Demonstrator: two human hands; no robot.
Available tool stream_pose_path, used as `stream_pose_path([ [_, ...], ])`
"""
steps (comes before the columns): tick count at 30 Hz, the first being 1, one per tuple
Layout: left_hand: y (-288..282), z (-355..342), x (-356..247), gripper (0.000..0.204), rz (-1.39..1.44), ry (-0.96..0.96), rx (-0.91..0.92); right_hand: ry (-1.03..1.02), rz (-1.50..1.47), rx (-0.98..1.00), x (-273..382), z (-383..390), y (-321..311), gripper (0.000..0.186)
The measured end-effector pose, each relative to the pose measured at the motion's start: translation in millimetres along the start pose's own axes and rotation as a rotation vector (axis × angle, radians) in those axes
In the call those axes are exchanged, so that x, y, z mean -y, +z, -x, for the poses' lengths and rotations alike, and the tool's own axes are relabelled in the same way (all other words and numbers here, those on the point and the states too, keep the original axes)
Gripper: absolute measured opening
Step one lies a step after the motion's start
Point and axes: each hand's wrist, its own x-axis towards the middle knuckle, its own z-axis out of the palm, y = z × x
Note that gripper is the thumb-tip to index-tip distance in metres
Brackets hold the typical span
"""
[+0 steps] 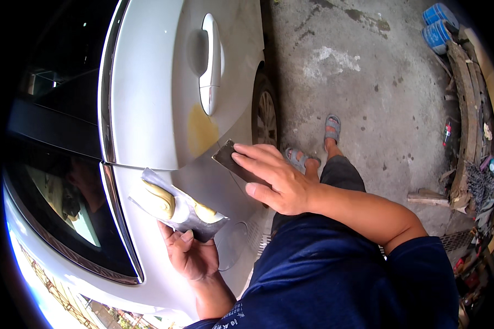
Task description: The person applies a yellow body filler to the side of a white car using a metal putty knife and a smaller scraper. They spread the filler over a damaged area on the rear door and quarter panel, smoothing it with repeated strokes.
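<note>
My left hand [195, 256] pinches a thin grey metal putty plate [199, 227] by its lower edge, thumb on top. Two mounds of yellowish putty [160, 202] lie on the plate. To the right of it, my right hand [284, 181] grips a dark flat rectangular spreader [229, 157], fingers stretched along it. The spreader is close to the silver car's side; whether it touches the panel I cannot tell. A smeared yellow putty patch [203, 130] marks the rear door [148, 82], just below the door handle [209, 60] in the picture.
The car's wheel [266, 112] and a round fuel flap [234, 245] are near my hands. My sandalled feet [332, 129] stand on the concrete floor [378, 93]. Along the right are blue cans [438, 35], wood pieces [461, 120] and mixed clutter.
</note>
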Motion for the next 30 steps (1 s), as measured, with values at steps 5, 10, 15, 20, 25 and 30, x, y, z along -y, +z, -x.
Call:
stream_pose_path([
  [5,1.5,-0.2,10.8,0.072,0.088,-0.044,0.028,-0.108,-0.453,0.207,34.4,5.7,-19.0,0.051],
  [10,6.0,-2.4,-4.4,0.078,-0.001,0.058,-0.024,0.204,0.064,-0.026,-1.9,-0.8,-16.5,0.05],
  [15,1.8,-0.1,-2.2,0.078,0.019,0.059,-0.026,0.417,0.109,-0.04,-13.6,-31.6,-9.1,0.051],
  [20,-1.7,1.6,-0.7,0.077,0.052,0.04,-0.001,0.454,-0.034,-0.045,-5.7,-49.0,-5.6,0.054],
  [25,-4.8,1.4,-1.2,0.077,0.051,0.044,-0.019,0.514,-0.042,-0.046,-2.1,-57.6,-3.9,0.057],
  [30,-7.8,1.2,-1.7,0.077,0.061,0.029,-0.009,0.514,-0.022,-0.035,1.6,-62.5,-3.1,0.058],
])
